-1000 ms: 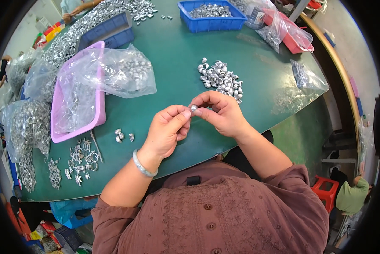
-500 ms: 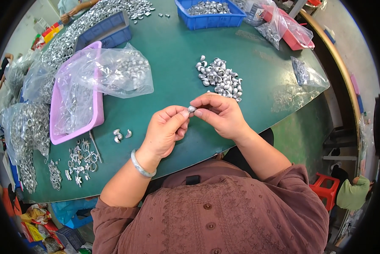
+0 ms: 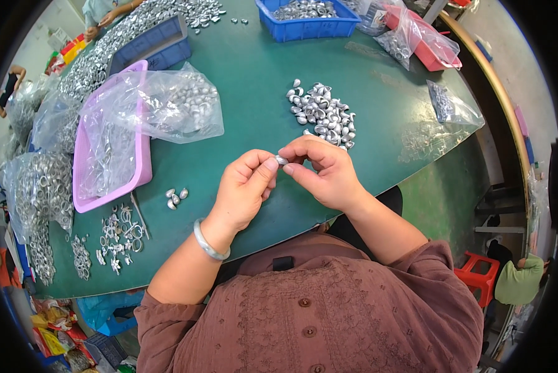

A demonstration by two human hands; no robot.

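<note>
Left hand (image 3: 246, 186) and right hand (image 3: 327, 174) are pinching one silver piece (image 3: 281, 160) between them!
It's sitting above the green table (image 3: 260, 81), the left thumb and forefinger clamping one side, the right thumb and forefinger closing on the other. Just beyond the right hand, a loose pile (image 3: 328, 115) of silver pieces is lying; out to the left, a small cluster (image 3: 175, 198) of them is resting on the tabletop. Farther over, a clear bag (image 3: 195, 105) is draping across a purple basket (image 3: 143, 166), and a pale bangle (image 3: 208, 240) is circling the left wrist.
</note>
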